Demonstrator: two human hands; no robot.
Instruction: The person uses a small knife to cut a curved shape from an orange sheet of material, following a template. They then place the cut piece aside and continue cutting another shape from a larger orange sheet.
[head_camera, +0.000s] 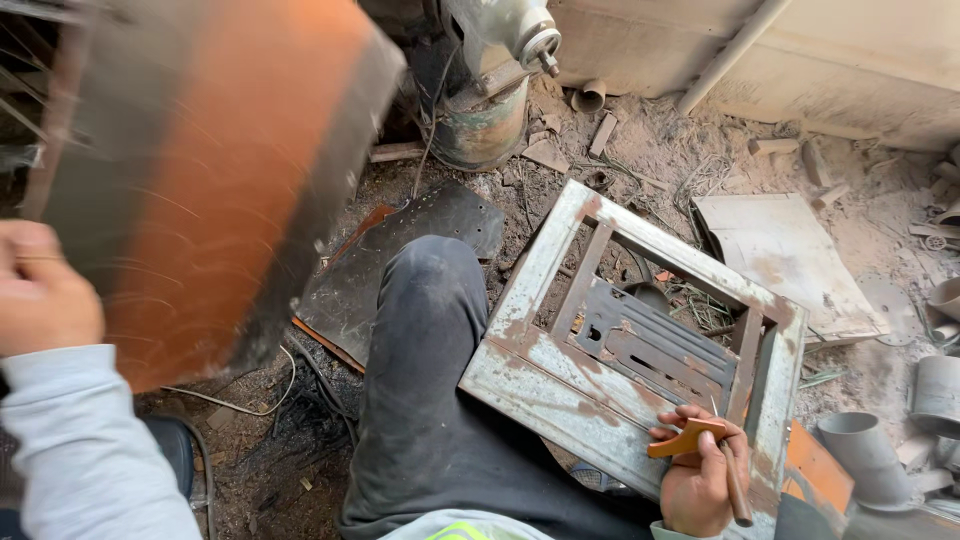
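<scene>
Dusty workshop ground, strewn with scrap and offcuts, fills the view; at the upper left of the frame the left hand (40, 300) is closed on the edge of a large rusty orange metal sheet (220, 170), raised and blurred; it looks stiff, fairly heavy and sharp-edged, best gripped along a bare edge; at the lower right the right hand (700, 480) is curled around a brown-handled tool (722, 462), resting on a rusted square metal frame (640, 350) that leans against the person's dark-trousered knee (430, 330); the frame seems rigid and weighty, its outer rails the natural hold; a dark plate (400, 250), grey pipe pieces (865, 455), a flat board (780, 250) and a cylinder (485, 110) at the top centre crowd the floor around.
</scene>
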